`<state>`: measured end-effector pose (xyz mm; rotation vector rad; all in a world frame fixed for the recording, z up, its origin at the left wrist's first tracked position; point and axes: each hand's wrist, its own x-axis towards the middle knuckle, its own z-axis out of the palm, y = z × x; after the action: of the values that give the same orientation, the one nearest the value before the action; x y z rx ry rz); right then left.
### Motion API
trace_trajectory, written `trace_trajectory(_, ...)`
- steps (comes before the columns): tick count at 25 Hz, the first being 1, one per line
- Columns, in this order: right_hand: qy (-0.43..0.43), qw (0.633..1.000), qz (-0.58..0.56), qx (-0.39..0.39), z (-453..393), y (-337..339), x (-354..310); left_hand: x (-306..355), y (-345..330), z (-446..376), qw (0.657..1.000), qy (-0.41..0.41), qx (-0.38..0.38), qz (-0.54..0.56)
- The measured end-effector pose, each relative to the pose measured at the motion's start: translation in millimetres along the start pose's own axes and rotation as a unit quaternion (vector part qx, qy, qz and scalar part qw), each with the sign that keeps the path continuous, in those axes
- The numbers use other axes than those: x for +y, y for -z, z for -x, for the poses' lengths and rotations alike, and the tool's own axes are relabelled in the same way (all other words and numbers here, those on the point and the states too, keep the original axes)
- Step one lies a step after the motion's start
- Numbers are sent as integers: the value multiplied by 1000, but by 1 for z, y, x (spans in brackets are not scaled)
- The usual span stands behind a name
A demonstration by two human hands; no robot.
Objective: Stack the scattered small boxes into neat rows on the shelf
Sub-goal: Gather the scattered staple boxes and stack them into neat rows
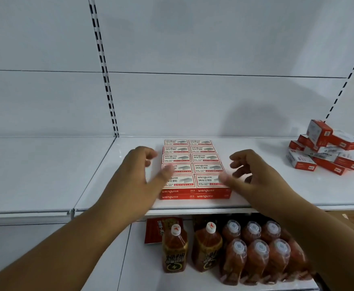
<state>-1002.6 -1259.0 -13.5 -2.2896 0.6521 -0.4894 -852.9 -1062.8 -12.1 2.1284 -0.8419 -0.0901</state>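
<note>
Both hands, the left hand (138, 171) and right hand (249, 173), are hovering loosely open and empty beside the stacked boxes (194, 169); fetching from the loose pile (327, 148) is probably coming next.

Shelf (255, 192): smooth white painted metal with a slight gloss. Stacked staple boxes (194, 169): printed red-and-white cardboard, low sheen. Loose boxes (327, 148) at 3 o'clock: the same cardboard. Drink bottles (255, 259) at 6 o'clock: clear glossy plastic with white plastic caps.
</note>
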Motion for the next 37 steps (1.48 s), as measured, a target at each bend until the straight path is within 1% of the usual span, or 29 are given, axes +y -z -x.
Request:
trace_trajectory(1,-29,997,-67,33,-11,-1,0,9,-2,-8,993,47,7,106)
trace_trajectory(2,-67,987,-137,50,-25,-3,-1,17,-5,-19,971,95,3,220)
trace_trajectory(3,-96,973,-205,45,-34,-5,-3,22,-8,-31,937,135,-12,321)
trace_trajectory(4,-113,956,-270,23,-42,-7,-5,30,-11,-38,902,175,-24,395)
trace_trajectory(5,-126,940,-318,4,-50,-10,-8,35,-12,-41,875,192,-41,443)
trace_trajectory(6,-148,926,-348,-8,-57,-14,-12,38,-14,-44,858,204,-55,467)
trace_trajectory(7,-169,914,-367,-25,-61,-16,-18,37,-17,-47,851,210,-70,475)
trace_trajectory(8,-174,915,-362,-43,-65,-20,-19,37,-19,-52,846,226,-78,477)
trace_trajectory(11,-162,944,-285,-45,-63,-25,-17,30,-27,-58,861,240,-74,443)
trace_trajectory(16,-173,939,-293,-48,-61,-24,-16,19,-26,-64,871,237,-110,417)
trace_trajectory(19,-185,926,-327,-41,-71,-20,-26,24,-19,-72,860,206,-128,449)
trace_trajectory(20,-193,921,-336,-40,-78,-18,-29,27,-16,-76,863,185,-121,455)
trace_trajectory(21,-194,921,-335,-41,-84,-18,-30,32,-12,-78,857,181,-109,471)
trace_trajectory(23,-182,922,-335,-59,-91,-19,-28,30,-15,-89,848,194,-91,485)
trace_trajectory(25,-182,927,-316,-86,-95,-23,-26,31,-20,-96,841,229,-109,478)
trace_trajectory(27,-210,934,-272,-97,-106,-25,-27,24,-27,-106,853,231,-114,453)
trace_trajectory(30,-226,919,-302,-112,-111,-23,-26,19,-33,-111,865,233,-128,425)
trace_trajectory(31,-221,922,-295,-115,-111,-22,-28,18,-34,-113,872,228,-139,410)
trace_trajectory(32,-202,941,-246,-115,-115,-23,-27,16,-33,-114,884,219,-144,388)
trace_trajectory(33,-169,965,-169,-112,-119,-23,-27,16,-32,-116,906,198,-142,346)
trace_trajectory(34,-128,983,-85,-105,-123,-24,-27,16,-30,-119,938,162,-140,275)
trace_trajectory(35,-86,991,-8,-99,-128,-24,-27,15,-29,-123,967,114,-138,181)
trace_trajectory(36,-50,993,51,-98,-134,-23,-26,15,-28,-128,985,67,-135,86)
trace_trajectory(37,-22,990,92,-100,-139,-22,-25,14,-29,-133,991,35,-130,10)
